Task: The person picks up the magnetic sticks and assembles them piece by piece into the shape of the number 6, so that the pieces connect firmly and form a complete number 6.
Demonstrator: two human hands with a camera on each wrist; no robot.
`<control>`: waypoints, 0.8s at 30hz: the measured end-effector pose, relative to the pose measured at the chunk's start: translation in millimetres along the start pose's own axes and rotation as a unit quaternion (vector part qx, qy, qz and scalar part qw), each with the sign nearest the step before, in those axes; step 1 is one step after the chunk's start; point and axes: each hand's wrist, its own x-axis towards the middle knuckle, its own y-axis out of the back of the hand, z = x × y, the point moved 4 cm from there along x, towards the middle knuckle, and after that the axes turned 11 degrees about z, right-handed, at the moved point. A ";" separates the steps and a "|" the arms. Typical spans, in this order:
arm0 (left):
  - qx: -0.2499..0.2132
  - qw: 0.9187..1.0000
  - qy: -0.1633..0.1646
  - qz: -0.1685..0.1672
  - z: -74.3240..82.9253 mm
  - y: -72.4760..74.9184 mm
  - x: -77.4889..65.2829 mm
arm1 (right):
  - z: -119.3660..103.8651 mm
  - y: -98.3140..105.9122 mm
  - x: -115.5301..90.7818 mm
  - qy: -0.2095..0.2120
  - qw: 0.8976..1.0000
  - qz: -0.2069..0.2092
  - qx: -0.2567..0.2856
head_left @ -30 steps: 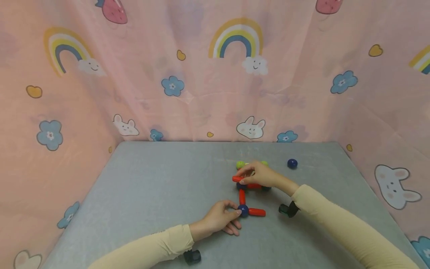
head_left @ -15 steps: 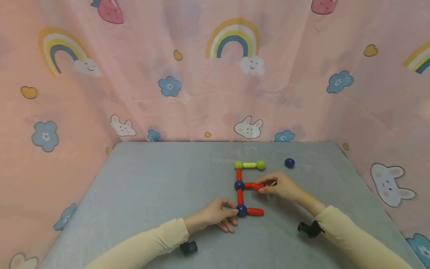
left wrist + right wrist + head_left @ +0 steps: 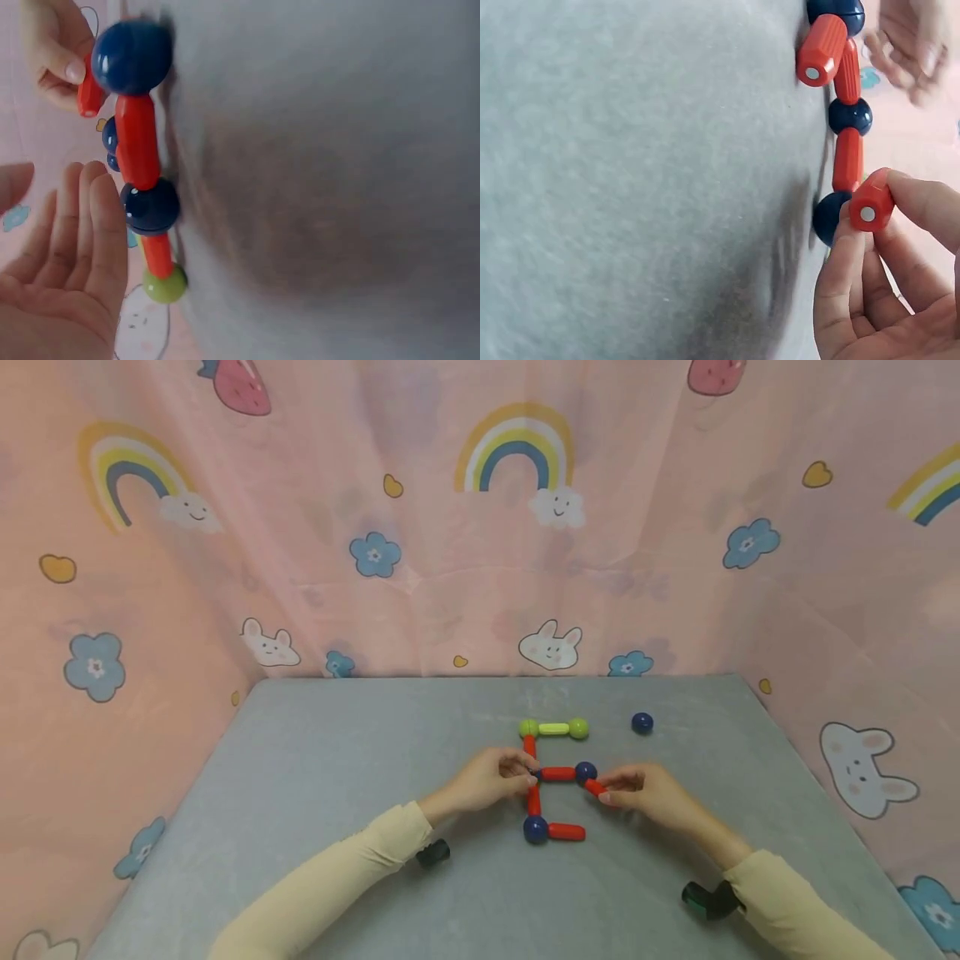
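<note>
My right hand (image 3: 652, 793) pinches a red magnetic rod (image 3: 874, 199) between thumb and fingers. In the head view that rod's far end is right at the blue ball (image 3: 586, 772) on the middle arm. My left hand (image 3: 480, 783) is beside the middle joint ball (image 3: 150, 206), its fingers mostly straight and the thumb apart in the left wrist view. The head view shows that ball mostly hidden behind the fingertips. Red rods and blue balls form an E-like shape on the table, with a blue corner ball (image 3: 536, 829) and a red rod (image 3: 567, 832) nearest me.
The shape's far arm is a yellow-green rod (image 3: 554, 729) between two green balls (image 3: 578, 728). A loose blue ball (image 3: 642, 722) lies farther back to the right on the grey table (image 3: 360, 727). A pink patterned curtain (image 3: 420, 610) surrounds the table's back and sides.
My left hand has left the near corner ball and moved up to the middle joint. My right hand, still pinching the rod, has shifted right and towards me, uncovering the middle arm's end ball.
</note>
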 end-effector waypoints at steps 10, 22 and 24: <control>0.122 0.988 -0.077 -0.049 25.9 -22.5 42.1 | 8.8 -8.2 -2.1 -0.035 0.998 0.010 0.045; 0.207 0.968 -0.115 -0.079 26.5 -44.9 69.1 | 6.3 -13.3 -5.2 -0.085 0.995 0.031 0.048; 0.209 0.968 -0.114 -0.080 25.9 -47.0 70.3 | 5.9 -14.0 -5.3 -0.090 0.994 0.035 0.041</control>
